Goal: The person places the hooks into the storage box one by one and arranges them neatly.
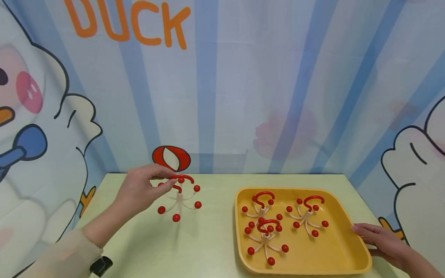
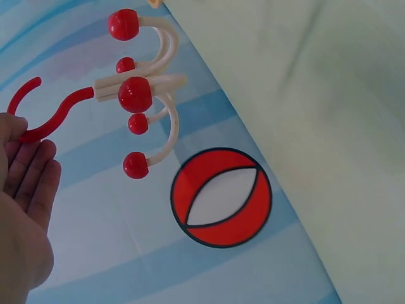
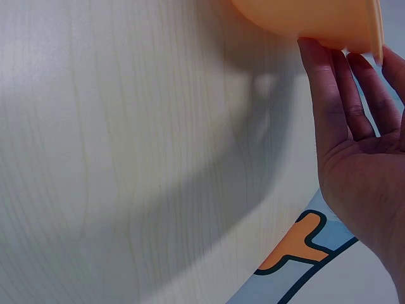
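Observation:
My left hand (image 1: 147,189) pinches the curved red top of a multi-prong hanging hook (image 1: 179,197) between thumb and fingers, above the left part of the table. White arms spread from its stem, each tipped with a red ball; the left wrist view shows this hook (image 2: 107,87) side on. To the right, my right hand (image 1: 386,241) grips the right rim of a yellow tray (image 1: 333,251). In the right wrist view the fingers (image 3: 326,88) lie under the tray's edge (image 3: 310,22). Three like hooks stand in the tray: back left (image 1: 262,211), front left (image 1: 265,240), right (image 1: 307,217).
The pale wood-grain table (image 1: 208,247) carries the tray at its right side. A blue-striped cloth (image 1: 229,96) with cartoon ducks and orange letters hangs behind the table's back edge. A black band (image 1: 101,265) sits on the left wrist.

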`<state>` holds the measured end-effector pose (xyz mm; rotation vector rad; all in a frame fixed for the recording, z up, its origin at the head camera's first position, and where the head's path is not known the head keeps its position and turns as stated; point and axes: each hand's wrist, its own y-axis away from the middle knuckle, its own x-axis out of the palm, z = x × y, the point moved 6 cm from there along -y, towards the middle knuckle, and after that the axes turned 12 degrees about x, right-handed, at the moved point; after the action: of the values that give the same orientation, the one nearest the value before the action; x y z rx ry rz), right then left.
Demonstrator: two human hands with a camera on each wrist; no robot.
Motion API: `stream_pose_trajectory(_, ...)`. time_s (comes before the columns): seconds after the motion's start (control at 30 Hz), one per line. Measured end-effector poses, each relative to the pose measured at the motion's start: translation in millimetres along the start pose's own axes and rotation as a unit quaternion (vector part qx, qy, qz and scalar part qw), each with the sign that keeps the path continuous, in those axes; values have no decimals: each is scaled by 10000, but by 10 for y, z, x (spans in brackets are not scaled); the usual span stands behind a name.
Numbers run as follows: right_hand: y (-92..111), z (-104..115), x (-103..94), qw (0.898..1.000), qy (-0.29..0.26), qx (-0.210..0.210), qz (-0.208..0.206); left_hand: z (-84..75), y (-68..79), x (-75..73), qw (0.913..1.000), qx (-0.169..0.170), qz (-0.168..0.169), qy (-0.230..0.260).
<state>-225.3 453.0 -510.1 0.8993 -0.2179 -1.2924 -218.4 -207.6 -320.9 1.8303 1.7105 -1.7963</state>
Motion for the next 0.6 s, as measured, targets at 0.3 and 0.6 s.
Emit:
stream_pose_trajectory(0.3,-5,7,0,10000,36,-21,-2,-234,-228,120,9977,600,19,301)
stream_pose_trajectory(0.6,7,11,14,10000,24,-25,-59,-510,-463,274,9921,957,88,811)
